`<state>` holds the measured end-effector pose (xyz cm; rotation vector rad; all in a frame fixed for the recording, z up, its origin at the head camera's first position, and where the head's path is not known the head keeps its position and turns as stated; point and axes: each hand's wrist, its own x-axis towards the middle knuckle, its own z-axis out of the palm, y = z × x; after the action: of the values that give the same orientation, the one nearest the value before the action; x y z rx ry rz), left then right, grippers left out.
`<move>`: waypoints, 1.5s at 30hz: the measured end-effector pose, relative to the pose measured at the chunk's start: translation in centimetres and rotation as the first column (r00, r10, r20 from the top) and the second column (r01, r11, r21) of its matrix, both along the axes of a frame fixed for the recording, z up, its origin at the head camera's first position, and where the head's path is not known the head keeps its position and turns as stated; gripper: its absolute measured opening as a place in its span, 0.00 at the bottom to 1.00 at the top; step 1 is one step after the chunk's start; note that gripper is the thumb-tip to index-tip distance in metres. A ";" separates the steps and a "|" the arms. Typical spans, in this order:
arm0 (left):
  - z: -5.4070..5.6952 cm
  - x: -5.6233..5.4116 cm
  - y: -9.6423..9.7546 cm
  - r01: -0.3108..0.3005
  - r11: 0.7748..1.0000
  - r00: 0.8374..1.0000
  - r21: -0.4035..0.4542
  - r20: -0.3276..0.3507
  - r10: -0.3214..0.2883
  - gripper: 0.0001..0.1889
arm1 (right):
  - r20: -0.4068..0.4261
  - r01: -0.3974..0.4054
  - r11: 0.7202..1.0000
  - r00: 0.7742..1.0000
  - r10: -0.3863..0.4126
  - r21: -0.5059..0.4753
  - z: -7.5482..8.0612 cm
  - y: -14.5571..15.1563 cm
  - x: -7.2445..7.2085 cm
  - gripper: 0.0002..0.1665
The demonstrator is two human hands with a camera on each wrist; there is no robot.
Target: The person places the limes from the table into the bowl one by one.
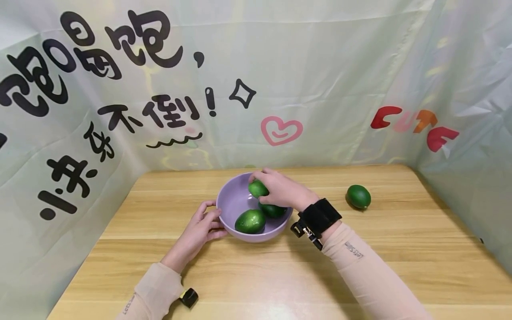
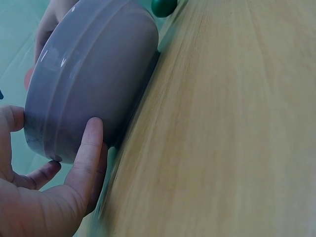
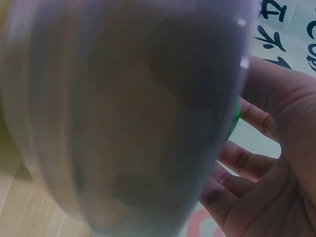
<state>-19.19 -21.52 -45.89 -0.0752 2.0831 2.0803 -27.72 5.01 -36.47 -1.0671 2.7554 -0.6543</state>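
Note:
A lilac bowl (image 1: pixel 256 238) stands on the table, two green oval fruits inside it, the nearer fruit (image 1: pixel 250 221) glossy and the other fruit (image 1: pixel 274 210) partly under my right hand. My left hand (image 1: pixel 203 226) holds the bowl at its left side; in the left wrist view the thumb lies at the rim and the fingers (image 2: pixel 93 133) spread against the outer wall. Over the bowl's far right part, my right hand (image 1: pixel 286 189) grips a lighter green oval fruit (image 1: pixel 257 189). From the right wrist the bowl's wall (image 3: pixel 128 113) hides most of that fruit.
Another green oval fruit (image 1: pixel 358 197) lies on the wooden table (image 1: pixel 256 280), right of the bowl. A pale printed curtain (image 1: pixel 328 80) rises behind the table and along both sides. Black straps with small devices (image 1: pixel 320 218) sit at the wrists.

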 end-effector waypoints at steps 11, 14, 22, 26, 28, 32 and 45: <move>0.0 -0.1 0.0 0.002 1.000 1.000 -0.004 0.005 -0.002 0.22 | 0.007 -0.017 1.000 1.000 0.017 0.026 -0.6 -1.2 -0.3 0.29; -0.1 -0.2 0.0 0.000 1.000 1.000 -0.002 0.006 0.000 0.21 | 0.010 -0.015 0.999 1.000 0.015 0.037 -0.8 -1.4 -0.4 0.28; -0.2 -0.2 -0.2 -0.002 1.000 1.000 0.008 0.008 0.002 0.20 | -0.002 -0.031 0.998 1.000 0.031 0.063 -1.1 -1.9 -0.6 0.27; -0.3 -0.2 -0.2 -0.004 1.000 1.000 0.016 0.006 0.004 0.20 | -0.030 -0.038 0.995 0.999 0.041 0.090 -1.1 -2.0 -0.6 0.28; -0.3 -0.2 -0.2 -0.003 1.000 1.000 0.020 0.002 0.003 0.20 | -0.041 -0.037 0.994 0.998 0.042 0.103 -1.1 -2.1 -0.6 0.28; -0.2 -0.2 -0.2 0.001 1.000 1.000 0.018 -0.002 -0.001 0.21 | -0.052 -0.035 0.992 0.998 0.042 0.122 -1.3 -2.1 -0.6 0.28; 0.0 -0.1 -0.2 0.005 1.000 1.000 0.006 -0.002 -0.005 0.21 | -0.034 -0.063 0.990 0.997 0.068 0.129 -1.8 -2.0 -0.5 0.28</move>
<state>-19.25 -21.68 -45.93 -0.0672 2.0756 2.0850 -28.26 3.00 -38.29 -1.1475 2.7382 -0.4463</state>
